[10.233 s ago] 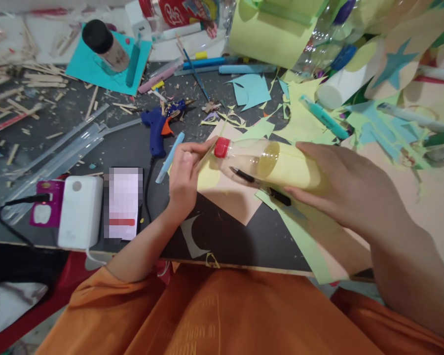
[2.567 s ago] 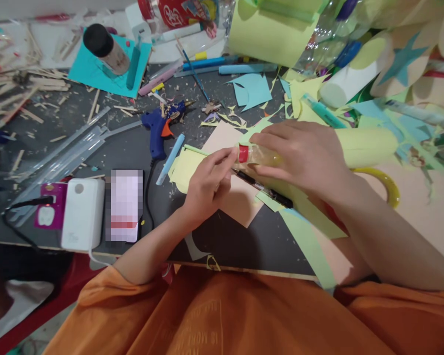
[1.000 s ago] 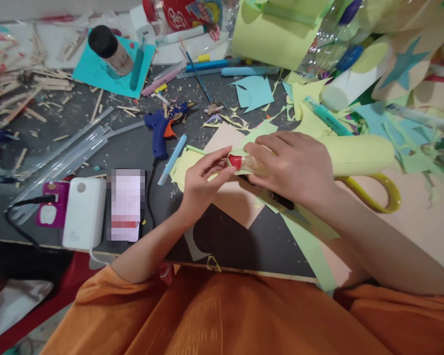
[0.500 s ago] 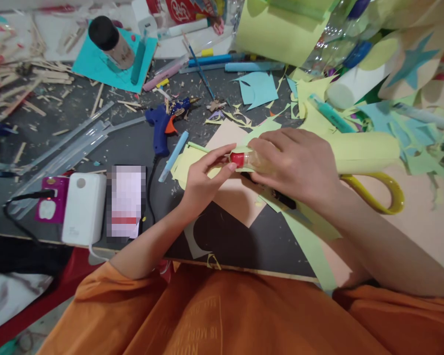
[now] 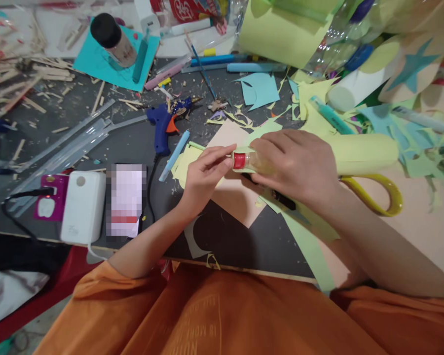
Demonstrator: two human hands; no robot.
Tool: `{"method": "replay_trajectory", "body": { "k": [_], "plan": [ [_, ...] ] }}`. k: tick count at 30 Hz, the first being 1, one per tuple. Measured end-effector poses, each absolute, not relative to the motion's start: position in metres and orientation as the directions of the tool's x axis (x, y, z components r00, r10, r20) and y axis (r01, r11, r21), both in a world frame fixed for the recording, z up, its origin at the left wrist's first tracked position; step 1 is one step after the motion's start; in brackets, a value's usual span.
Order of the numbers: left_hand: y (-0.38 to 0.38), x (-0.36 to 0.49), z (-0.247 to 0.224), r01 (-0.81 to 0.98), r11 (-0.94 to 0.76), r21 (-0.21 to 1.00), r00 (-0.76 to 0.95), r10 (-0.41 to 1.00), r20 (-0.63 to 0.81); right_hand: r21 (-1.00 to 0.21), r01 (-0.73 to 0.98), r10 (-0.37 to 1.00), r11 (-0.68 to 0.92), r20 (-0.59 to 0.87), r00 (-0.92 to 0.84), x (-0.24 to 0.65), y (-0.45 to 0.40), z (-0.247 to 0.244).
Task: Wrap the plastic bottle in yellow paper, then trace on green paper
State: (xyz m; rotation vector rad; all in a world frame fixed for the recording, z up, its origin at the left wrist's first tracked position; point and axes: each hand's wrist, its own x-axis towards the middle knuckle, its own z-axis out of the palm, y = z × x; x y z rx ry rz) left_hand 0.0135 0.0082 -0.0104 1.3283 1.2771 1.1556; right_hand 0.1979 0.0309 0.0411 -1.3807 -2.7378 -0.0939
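My right hand [image 5: 298,160] wraps around a clear bottle [image 5: 258,161], seen lying sideways with its neck toward the left. A red cap [image 5: 240,160] shows at the neck end, edged by pale green paper [image 5: 248,148]. The hand covers most of the bottle's body. My left hand [image 5: 203,175] is at the cap end, thumb and fingers drawn together on the edge of the paper; the exact grip is partly hidden. Below lies a pale pink sheet [image 5: 237,199], with a dark slim tool [image 5: 281,198] under my right hand.
A blue glue gun [image 5: 163,125] and a light blue marker [image 5: 174,155] lie to the left. Near the front edge are a phone [image 5: 126,199] and a white power bank [image 5: 83,207]. A yellow tape ring [image 5: 394,197], paper scraps and wooden sticks lie around.
My left thumb has drawn back slightly to the left, leaving more of the red cap visible. My right hand keeps its hold on the bottle.
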Motion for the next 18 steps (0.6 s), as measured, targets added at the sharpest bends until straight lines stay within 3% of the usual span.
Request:
{"method": "replay_trajectory", "body": {
  "k": [9,18],
  "plan": [
    [0.009,0.014,-0.009,-0.021,0.112,0.993,-0.001,0.994,-0.112,0.006,0.781,0.764,0.624,0.207,-0.611,0.2,0.031,0.028],
    [0.006,0.018,-0.011,-0.044,0.096,0.994,-0.035,0.995,-0.098,0.004,0.785,0.777,0.619,0.142,-0.613,0.199,0.03,0.032]
  ]
}}
